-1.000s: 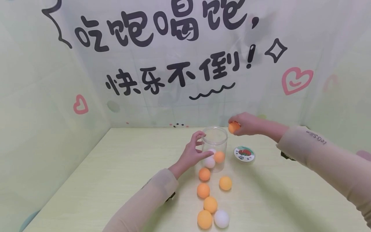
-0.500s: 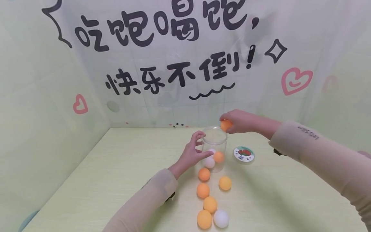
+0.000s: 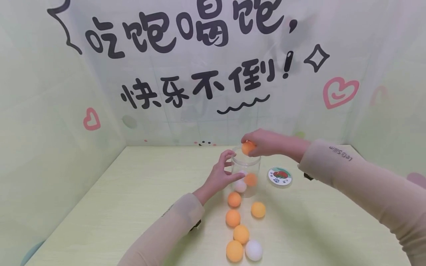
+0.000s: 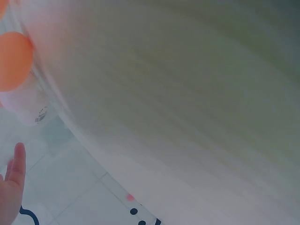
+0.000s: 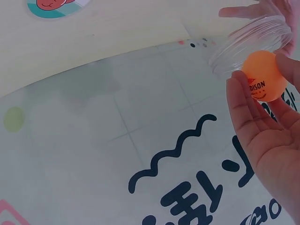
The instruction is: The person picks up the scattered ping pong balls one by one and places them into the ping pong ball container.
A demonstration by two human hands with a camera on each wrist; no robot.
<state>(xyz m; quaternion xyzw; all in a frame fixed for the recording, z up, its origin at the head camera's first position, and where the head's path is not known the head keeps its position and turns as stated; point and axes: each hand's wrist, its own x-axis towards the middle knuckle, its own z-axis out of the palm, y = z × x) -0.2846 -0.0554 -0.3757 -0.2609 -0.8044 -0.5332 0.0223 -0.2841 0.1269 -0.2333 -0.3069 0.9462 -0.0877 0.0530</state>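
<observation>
Probably very light, thin-shelled and stiff: an orange ball (image 3: 248, 148), lettered in the right wrist view and apparently of hollow plastic. Pinched firmly in the right hand (image 3: 266, 142), thumb opposed to fingertips, at the mouth of a clear jar (image 3: 247, 168), toward 12 o'clock of it in the head view. Hard to tell whether just above the rim or slightly below. Best taken across the widest part with gentle, even pressure; liable to dent under a hard squeeze, to slip from a slack one. At the jar's 9 o'clock, left hand (image 3: 222, 173) wrapped against the wall, thumb across the near side. Likely light too and easily tipped, so better braced low than at the rim. Inside, near the bottom, white balls (image 3: 240, 186) and another orange ball (image 3: 250, 180). Toward 6 o'clock on the table (image 3: 100, 207), loose balls (image 3: 233, 218), prone to rolling, so best lifted from above. At 3 o'clock, near the jar, a lid-like disc (image 3: 280, 176).
</observation>
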